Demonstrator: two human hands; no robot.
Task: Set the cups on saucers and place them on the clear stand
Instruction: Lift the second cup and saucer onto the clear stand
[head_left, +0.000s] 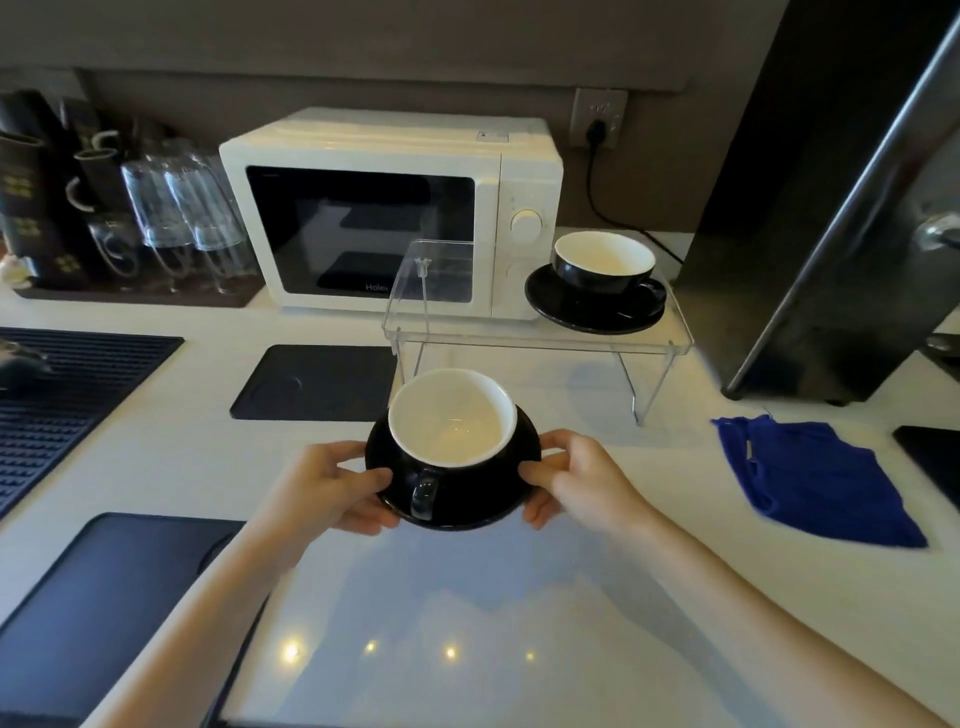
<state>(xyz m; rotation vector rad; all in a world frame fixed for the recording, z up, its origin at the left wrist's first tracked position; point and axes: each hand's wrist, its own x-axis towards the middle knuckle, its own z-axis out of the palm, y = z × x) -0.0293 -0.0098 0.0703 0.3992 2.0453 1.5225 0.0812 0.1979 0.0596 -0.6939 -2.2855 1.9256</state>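
Note:
A black cup with a white inside (451, 418) sits on a black saucer (467, 506), its handle pointing toward me. My left hand (332, 486) grips the saucer's left rim and my right hand (571, 480) grips its right rim, holding it just in front of the clear stand (498, 335). A second black cup (602, 260) rests on its saucer (576, 312) at the right end of the stand's top. The left part of the stand's top is bare.
A white microwave (384, 208) stands behind the stand. Upturned glasses (182, 208) and dark mugs are at the back left. Black mats (317, 382) lie on the white counter, a blue cloth (810, 478) at right, a dark appliance (831, 208) at far right.

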